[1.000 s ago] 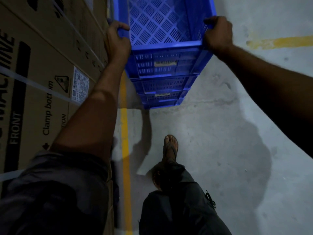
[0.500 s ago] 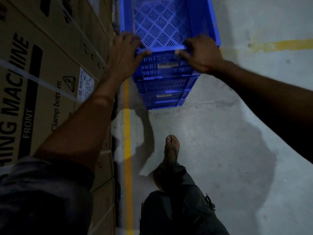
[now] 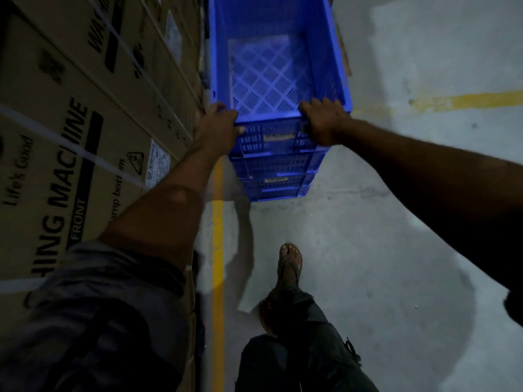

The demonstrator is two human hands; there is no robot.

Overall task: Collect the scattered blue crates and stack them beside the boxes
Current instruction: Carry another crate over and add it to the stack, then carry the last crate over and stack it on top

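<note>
A stack of blue slatted crates (image 3: 278, 165) stands on the concrete floor right beside the tall cardboard washing-machine boxes (image 3: 85, 137). The top crate (image 3: 328, 60) is empty, with a lattice bottom. My left hand (image 3: 216, 131) grips the near rim of that top crate at its left corner, fingers curled over the edge. Gripping the same near rim towards its right corner is my right hand (image 3: 322, 121). Both arms reach forward from the bottom of the view.
The boxes form a wall along the whole left side. A yellow floor line (image 3: 218, 250) runs along their foot, and another yellow line (image 3: 467, 101) crosses at the right. My sandalled foot (image 3: 290, 263) stands behind the stack on open concrete.
Both hands shifted from the crate's side rims to its near rim, and the top crate came down onto the stack. The camera has leaned in over it.
</note>
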